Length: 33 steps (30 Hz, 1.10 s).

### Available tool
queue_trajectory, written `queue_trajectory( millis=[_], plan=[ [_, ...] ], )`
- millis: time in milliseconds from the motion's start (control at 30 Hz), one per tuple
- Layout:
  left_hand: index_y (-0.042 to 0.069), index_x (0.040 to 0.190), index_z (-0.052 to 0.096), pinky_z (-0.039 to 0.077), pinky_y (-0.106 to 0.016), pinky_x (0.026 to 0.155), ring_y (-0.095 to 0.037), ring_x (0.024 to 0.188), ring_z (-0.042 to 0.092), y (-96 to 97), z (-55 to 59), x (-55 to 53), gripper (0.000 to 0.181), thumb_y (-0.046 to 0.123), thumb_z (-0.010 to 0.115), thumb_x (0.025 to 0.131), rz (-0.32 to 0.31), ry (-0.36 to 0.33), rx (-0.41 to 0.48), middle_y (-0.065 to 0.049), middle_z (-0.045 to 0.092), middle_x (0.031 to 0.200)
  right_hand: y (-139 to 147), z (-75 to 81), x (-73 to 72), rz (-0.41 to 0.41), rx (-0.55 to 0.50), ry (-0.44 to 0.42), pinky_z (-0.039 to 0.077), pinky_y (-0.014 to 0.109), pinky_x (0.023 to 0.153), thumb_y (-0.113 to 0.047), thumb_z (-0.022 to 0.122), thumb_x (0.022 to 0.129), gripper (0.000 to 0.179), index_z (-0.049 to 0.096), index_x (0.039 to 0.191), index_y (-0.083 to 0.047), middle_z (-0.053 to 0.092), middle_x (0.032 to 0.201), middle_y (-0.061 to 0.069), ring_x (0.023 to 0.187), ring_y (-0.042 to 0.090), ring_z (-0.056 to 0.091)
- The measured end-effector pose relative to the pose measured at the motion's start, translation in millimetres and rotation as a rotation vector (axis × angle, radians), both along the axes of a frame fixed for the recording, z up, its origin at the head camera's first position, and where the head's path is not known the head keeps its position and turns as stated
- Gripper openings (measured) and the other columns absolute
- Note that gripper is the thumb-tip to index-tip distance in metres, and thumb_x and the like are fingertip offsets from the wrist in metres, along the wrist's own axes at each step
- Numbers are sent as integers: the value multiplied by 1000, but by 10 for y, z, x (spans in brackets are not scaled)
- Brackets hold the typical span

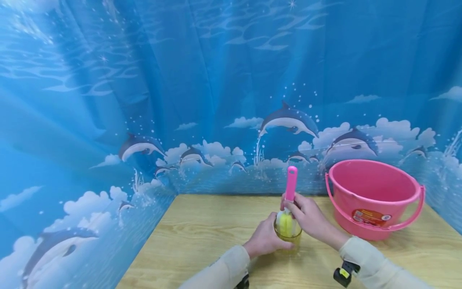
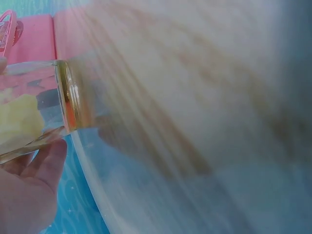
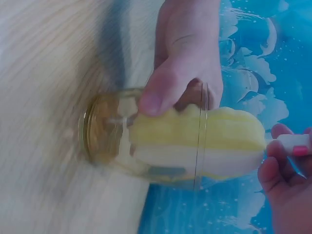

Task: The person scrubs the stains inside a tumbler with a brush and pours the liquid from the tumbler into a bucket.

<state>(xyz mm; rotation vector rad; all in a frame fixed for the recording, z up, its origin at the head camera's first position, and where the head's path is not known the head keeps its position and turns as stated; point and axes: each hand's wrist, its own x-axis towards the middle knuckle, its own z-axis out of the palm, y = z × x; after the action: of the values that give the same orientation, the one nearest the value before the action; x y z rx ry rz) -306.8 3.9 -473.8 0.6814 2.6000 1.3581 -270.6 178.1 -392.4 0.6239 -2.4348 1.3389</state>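
Observation:
My left hand [image 1: 265, 237] grips a clear amber-tinted glass cup [image 1: 296, 242] around its side, thumb and fingers on opposite sides. In the head view the cup is upright, at or just above the table; I cannot tell which. A sponge cup brush [image 1: 291, 184] with a pink handle stands in it. My right hand [image 1: 313, 216] pinches the brush at the white neck below the handle. In the right wrist view the yellow-and-white sponge head [image 3: 234, 134] is partly inside the cup and partly above its rim. The left wrist view shows the cup's thick base [image 2: 69, 97].
A pink bucket [image 1: 375, 208] with its handle lowered stands at the right on the wooden table [image 1: 195, 233]. A blue dolphin-print curtain [image 1: 216, 80] hangs behind the table and along its left side.

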Motion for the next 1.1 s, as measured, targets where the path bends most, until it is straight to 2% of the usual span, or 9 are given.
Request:
queue_trajectory(
  millis=[167,333,467,600,767,867,1000,1100],
  plan=[
    [25,128,52,51,-27,89,-1,97,59,9,31,-3,80,39,95,62,16,-14,-30,16,63,109,16,61,44,-46,167,61,49,25,66,-23,51,106,13,63,101,-20,66,85,-6,71,7,56],
    [25,127,52,51,-26,87,-2,96,60,12,35,-8,78,37,95,62,17,-24,-15,15,64,106,12,132,84,-56,196,32,44,25,55,-27,50,107,16,61,99,-18,60,77,-6,61,7,47],
    [28,125,52,51,-26,87,-1,95,59,0,11,-20,78,37,96,62,22,-9,-9,15,63,106,-19,155,97,-17,133,-37,44,26,55,-30,50,107,20,62,98,-16,60,77,-2,62,10,48],
    [25,127,52,50,-25,86,-1,93,59,-6,-15,-23,79,36,96,62,7,26,-1,15,64,105,-32,148,90,-1,13,-113,48,26,57,-30,51,106,23,63,103,-11,63,80,4,64,13,53],
    [21,129,51,50,-23,84,0,89,59,-5,-25,-21,82,38,95,62,5,32,-16,14,64,102,39,194,84,-35,-129,-116,48,27,54,-26,50,107,24,62,106,-5,66,85,9,62,15,54],
    [21,130,51,50,-25,85,0,90,59,-6,-18,-17,84,40,96,61,20,20,-31,14,64,103,88,233,82,-27,-156,-125,47,28,53,-27,50,107,27,60,106,-2,65,86,11,62,15,53],
    [22,129,52,50,-25,87,-1,92,59,-2,-16,-13,83,39,96,60,31,15,-33,14,63,104,128,239,64,-11,-159,-179,46,27,53,-30,49,107,30,59,108,-2,64,85,12,62,14,52],
    [21,127,52,50,-24,86,-1,90,58,3,-25,-5,83,37,97,59,24,34,-27,13,63,103,148,225,47,-37,-160,-173,44,26,50,-31,48,107,30,59,108,-4,65,84,11,60,13,52]
  ],
)
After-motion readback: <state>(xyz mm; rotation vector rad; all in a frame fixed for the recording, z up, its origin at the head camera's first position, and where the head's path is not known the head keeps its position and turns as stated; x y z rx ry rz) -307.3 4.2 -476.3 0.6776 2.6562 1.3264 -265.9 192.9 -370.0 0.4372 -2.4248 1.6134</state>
